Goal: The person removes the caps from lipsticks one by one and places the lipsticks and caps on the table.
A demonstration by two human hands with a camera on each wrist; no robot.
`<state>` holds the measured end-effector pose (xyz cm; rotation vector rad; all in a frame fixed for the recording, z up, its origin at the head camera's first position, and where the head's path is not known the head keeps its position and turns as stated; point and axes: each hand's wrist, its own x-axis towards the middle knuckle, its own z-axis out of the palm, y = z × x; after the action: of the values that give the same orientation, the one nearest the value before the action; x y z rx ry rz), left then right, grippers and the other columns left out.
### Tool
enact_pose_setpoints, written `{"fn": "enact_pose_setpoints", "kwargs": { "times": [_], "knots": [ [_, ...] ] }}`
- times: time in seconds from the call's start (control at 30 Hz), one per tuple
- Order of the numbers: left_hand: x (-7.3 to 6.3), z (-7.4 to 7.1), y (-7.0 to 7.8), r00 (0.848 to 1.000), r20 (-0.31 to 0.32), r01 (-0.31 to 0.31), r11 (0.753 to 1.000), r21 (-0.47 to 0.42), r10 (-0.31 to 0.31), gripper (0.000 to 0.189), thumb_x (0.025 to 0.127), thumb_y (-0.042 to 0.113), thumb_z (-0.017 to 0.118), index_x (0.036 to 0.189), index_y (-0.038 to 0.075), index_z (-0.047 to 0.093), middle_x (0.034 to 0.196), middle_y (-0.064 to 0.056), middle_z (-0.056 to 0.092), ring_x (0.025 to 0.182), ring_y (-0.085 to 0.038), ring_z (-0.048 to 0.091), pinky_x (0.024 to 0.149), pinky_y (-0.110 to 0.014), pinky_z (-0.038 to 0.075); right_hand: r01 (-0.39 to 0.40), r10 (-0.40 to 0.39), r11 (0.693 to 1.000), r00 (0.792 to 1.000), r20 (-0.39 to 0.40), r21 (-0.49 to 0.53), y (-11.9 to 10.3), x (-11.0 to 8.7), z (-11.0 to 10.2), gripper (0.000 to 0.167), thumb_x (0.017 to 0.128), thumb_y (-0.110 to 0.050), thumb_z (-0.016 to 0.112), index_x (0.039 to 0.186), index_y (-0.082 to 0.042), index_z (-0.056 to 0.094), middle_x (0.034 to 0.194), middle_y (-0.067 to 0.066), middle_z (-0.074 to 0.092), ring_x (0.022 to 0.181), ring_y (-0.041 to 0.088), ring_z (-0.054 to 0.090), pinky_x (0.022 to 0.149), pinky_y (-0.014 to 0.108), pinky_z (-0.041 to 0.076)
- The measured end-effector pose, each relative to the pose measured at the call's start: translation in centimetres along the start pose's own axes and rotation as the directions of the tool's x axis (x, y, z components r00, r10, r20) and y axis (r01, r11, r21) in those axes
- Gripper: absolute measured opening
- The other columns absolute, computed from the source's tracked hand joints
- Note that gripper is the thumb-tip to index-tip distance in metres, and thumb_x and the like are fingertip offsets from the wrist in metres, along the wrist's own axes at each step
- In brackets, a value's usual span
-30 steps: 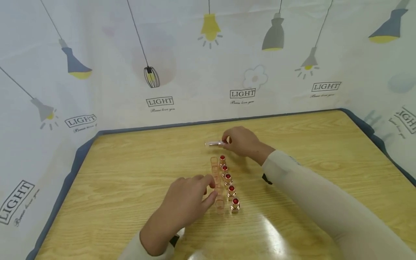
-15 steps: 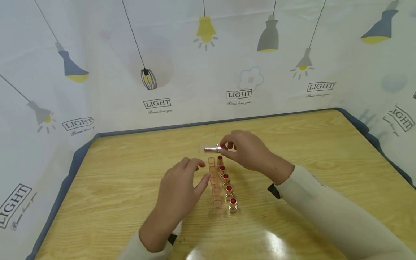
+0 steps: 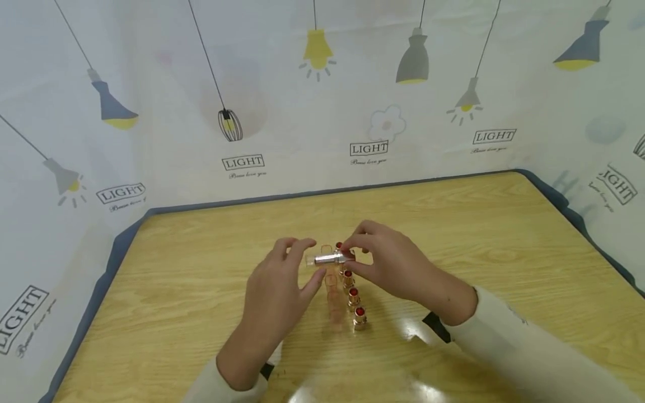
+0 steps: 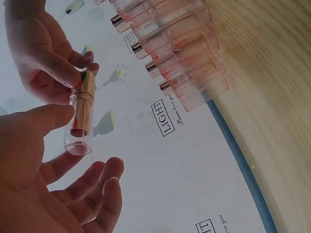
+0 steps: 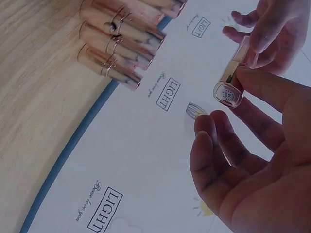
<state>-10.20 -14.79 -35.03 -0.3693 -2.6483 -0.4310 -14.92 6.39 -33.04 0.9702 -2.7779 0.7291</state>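
Observation:
My right hand (image 3: 398, 260) pinches the base of a capped lipstick (image 3: 326, 258) between thumb and index finger. The lipstick lies level in the air, its clear cap (image 4: 77, 145) pointing left, with a shiny rose-gold tube inside. A round label shows on the base end (image 5: 227, 95) in the right wrist view. My left hand (image 3: 277, 291) is spread around the cap, thumb on the near side and fingers on the far side; whether they touch it I cannot tell. Beneath, several uncapped lipsticks (image 3: 354, 296) with red tips stand in a row beside several clear pinkish caps (image 3: 332, 296).
The lipsticks and caps stand on a wood-grain table (image 3: 201, 252). Behind and at the sides hangs a white cloth (image 3: 282, 101) printed with lamps and the word LIGHT. A blue border (image 3: 242, 198) runs along the table's far edge.
My right hand has brought the capped lipstick nearer, from beyond the row to above its far end. The left hand has moved away from the near caps, its fingers spreading around the cap.

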Motion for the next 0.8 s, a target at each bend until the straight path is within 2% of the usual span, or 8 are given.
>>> {"fn": "enact_pose_setpoints", "kwargs": {
  "times": [0.13,0.3,0.47,0.67,0.8],
  "knots": [
    [-0.2,0.2,-0.1,0.998,-0.010,-0.065,0.998,0.000,0.065,0.041,0.086,0.040,0.079,0.121,0.021,0.067,0.106,-0.003,0.068,0.066,-0.012,0.061,0.057,-0.026,0.049,0.018,-0.018,1.000,1.000,-0.003,0.015,-0.5,-0.4,0.1,0.019,0.085,-0.021,0.081,0.103,-0.017,0.075,0.103,-0.004,0.069,0.086,0.010,0.063,0.071,0.027,0.053],
    [-0.4,0.5,-0.1,0.991,-0.025,-0.133,0.991,-0.020,0.132,0.035,0.085,0.039,0.080,0.112,0.020,0.071,0.095,0.002,0.070,0.066,-0.009,0.062,0.058,-0.024,0.050,0.013,-0.013,0.999,1.000,-0.005,0.034,-0.7,-0.8,0.3,0.017,0.088,-0.022,0.079,0.104,-0.017,0.075,0.103,-0.005,0.073,0.091,0.012,0.065,0.078,0.032,0.055],
    [-0.4,0.5,-0.1,0.990,-0.040,-0.139,0.990,-0.035,0.137,0.032,0.084,0.038,0.081,0.108,0.021,0.071,0.092,0.004,0.070,0.064,-0.007,0.060,0.057,-0.023,0.048,0.002,-0.002,0.999,1.000,-0.009,0.041,-0.9,-1.1,0.5,0.023,0.086,-0.022,0.080,0.108,-0.016,0.073,0.101,-0.006,0.074,0.089,0.012,0.065,0.077,0.032,0.054],
    [-0.4,0.4,-0.1,0.989,-0.043,-0.142,0.989,-0.037,0.141,0.030,0.083,0.037,0.082,0.106,0.021,0.072,0.090,0.004,0.071,0.065,-0.008,0.062,0.057,-0.023,0.048,0.021,-0.020,0.999,0.999,-0.050,0.029,-1.0,-1.4,0.9,0.028,0.086,-0.020,0.080,0.112,-0.013,0.072,0.105,-0.003,0.074,0.091,0.015,0.068,0.077,0.032,0.056],
    [-0.4,0.4,0.0,0.989,-0.041,-0.143,0.989,-0.029,0.142,0.029,0.084,0.039,0.081,0.106,0.020,0.072,0.090,0.004,0.071,0.067,-0.009,0.065,0.058,-0.025,0.050,0.042,-0.042,0.999,0.997,-0.060,0.000,-1.1,-1.5,1.0,0.032,0.085,-0.021,0.080,0.116,-0.014,0.073,0.103,-0.004,0.072,0.087,0.011,0.065,0.074,0.029,0.055]
  ]
}}
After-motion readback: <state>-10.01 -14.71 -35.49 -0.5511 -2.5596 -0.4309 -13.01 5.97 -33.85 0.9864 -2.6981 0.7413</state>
